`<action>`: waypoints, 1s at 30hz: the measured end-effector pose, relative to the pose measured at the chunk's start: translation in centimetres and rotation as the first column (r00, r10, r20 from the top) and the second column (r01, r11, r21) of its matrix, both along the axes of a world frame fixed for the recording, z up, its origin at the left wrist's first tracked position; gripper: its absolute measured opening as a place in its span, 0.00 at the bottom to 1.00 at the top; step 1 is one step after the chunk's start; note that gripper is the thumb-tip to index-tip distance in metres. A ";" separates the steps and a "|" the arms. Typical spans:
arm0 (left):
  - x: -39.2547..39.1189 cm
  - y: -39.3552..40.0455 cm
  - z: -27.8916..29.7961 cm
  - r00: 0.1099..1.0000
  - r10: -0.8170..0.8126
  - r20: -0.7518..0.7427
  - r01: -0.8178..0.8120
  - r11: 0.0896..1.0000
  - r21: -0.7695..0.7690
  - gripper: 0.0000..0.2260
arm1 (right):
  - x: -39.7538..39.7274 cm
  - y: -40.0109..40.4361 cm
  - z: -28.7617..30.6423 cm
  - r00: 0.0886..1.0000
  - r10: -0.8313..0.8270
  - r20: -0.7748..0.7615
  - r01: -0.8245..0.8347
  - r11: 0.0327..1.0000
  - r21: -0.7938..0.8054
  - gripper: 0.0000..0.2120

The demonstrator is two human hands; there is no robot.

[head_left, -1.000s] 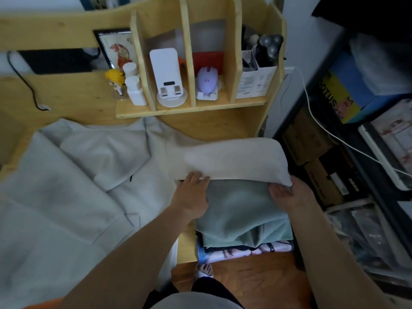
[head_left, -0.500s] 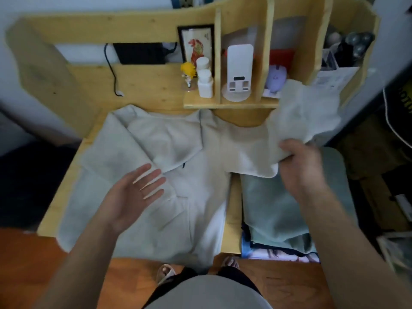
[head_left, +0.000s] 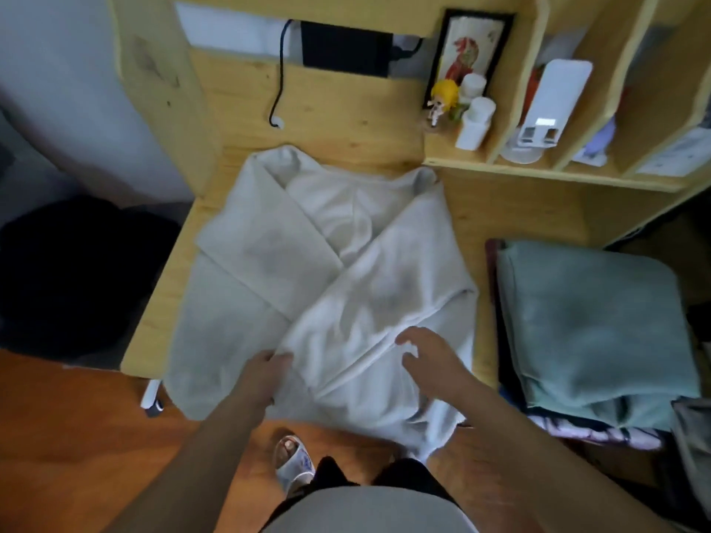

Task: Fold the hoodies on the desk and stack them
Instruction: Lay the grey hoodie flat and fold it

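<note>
Sleeve (head_left: 369, 302) now folded across hoodie (head_left: 238, 302), folded stack (head_left: 592, 332) beside

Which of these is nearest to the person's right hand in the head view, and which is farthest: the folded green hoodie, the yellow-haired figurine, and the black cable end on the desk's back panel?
Measured from the right hand:
1. Folded green hoodie, just to its right, on the stack beside the desk.
2. Yellow-haired figurine, straight ahead on the shelf.
3. Black cable end, ahead and to the left, on the back panel.

Soft matt cloth hoodie (head_left: 327, 286), smooth pale wood desk (head_left: 500, 209)
</note>
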State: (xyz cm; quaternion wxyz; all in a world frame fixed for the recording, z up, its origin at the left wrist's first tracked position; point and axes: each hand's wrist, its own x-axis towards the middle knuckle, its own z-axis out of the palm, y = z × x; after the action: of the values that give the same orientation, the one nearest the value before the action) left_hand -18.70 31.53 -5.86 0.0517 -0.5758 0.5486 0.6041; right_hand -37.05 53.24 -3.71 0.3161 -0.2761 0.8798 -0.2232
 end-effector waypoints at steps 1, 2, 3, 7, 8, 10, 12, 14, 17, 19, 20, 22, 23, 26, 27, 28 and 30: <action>0.1 -0.2 -0.2 0.999 -0.042 0.007 0.043 0.998 -0.039 0.10 | -1.0 0.1 -0.3 0.999 -0.043 -0.030 0.045 0.997 0.069 0.14; 0.2 -0.2 -0.2 0.998 -0.063 0.003 0.063 0.996 -0.061 0.10 | -1.9 0.2 -0.4 0.995 -0.086 -0.058 0.093 0.988 0.122 0.14; 0.5 -0.3 -0.2 0.998 -0.057 -0.012 0.056 0.996 -0.069 0.10 | -2.6 0.2 -0.4 0.989 -0.118 -0.088 0.130 0.980 0.150 0.14; 1.6 -0.6 -0.8 0.991 0.091 -0.099 -0.083 0.993 0.081 0.07 | -5.4 -0.5 -0.6 0.978 -0.137 -0.160 0.172 0.957 0.233 0.17; 1.8 -0.5 -0.9 0.986 0.125 -0.110 -0.110 0.984 0.137 0.06 | -6.2 -0.8 -0.9 0.973 -0.156 -0.169 0.197 0.945 0.262 0.16; 2.1 -0.2 -1.2 0.978 0.178 -0.105 -0.153 0.966 0.208 0.05 | -8.4 -1.3 -1.7 0.918 -0.381 -0.113 0.397 0.882 0.253 0.14; 2.2 0.1 -1.4 0.974 0.210 -0.091 -0.186 0.958 0.217 0.05 | -10.0 -1.9 -2.6 0.675 -0.706 0.213 0.704 0.703 0.099 0.07; 2.1 0.5 -0.9 0.966 0.245 -0.088 -0.223 0.953 0.208 0.05 | -11.5 -2.3 -2.7 0.272 -0.747 0.607 0.946 0.322 -0.027 0.05; 1.8 0.6 -0.5 0.955 0.276 -0.108 -0.254 0.951 0.177 0.04 | -13.6 -1.8 -0.9 0.266 -0.682 0.682 0.944 0.327 -0.042 0.12; 1.7 0.7 0.0 0.958 0.250 -0.142 -0.226 0.961 0.161 0.06 | -14.5 -0.8 -1.2 0.396 -0.678 0.620 0.884 0.464 -0.056 0.15; 1.7 0.7 0.0 0.963 0.224 -0.149 -0.203 0.969 0.143 0.10 | -15.8 0.3 -2.6 0.356 -0.654 0.667 0.891 0.452 -0.033 0.16; 1.2 1.1 0.1 0.984 0.117 -0.132 -0.112 0.993 0.043 0.10 | -17.1 1.6 -4.0 0.225 -0.553 0.802 0.943 0.330 -0.038 0.17; 1.0 1.2 0.2 0.992 0.071 -0.104 -0.074 0.997 -0.023 0.07 | -17.2 1.3 -5.0 0.228 -0.545 0.807 0.960 0.264 -0.093 0.16; 0.5 1.0 -0.4 0.998 0.064 -0.009 -0.064 0.997 -0.039 0.06 | -15.0 -1.0 -4.4 -0.007 -0.606 0.796 0.990 0.106 0.089 0.21; 0.3 1.0 -0.2 0.998 0.054 0.019 -0.055 0.998 0.015 0.05 | -14.1 -1.4 -4.3 0.003 -0.629 0.778 0.985 0.135 0.105 0.22; 0.2 0.9 0.0 0.999 0.020 0.049 -0.023 0.998 0.061 0.04 | -13.6 -1.5 -4.1 0.006 -0.630 0.776 0.984 0.142 0.108 0.22; -0.3 0.6 0.0 0.991 -0.070 0.112 0.057 0.992 0.113 0.09 | -13.1 -1.5 -4.2 0.008 -0.622 0.783 0.979 0.165 0.122 0.22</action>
State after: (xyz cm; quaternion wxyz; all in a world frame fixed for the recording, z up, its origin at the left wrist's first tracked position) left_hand -19.03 32.17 -5.83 0.1341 -0.5883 0.5286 0.5971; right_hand -50.10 51.73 -7.91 0.3364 0.3494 0.5820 -0.6527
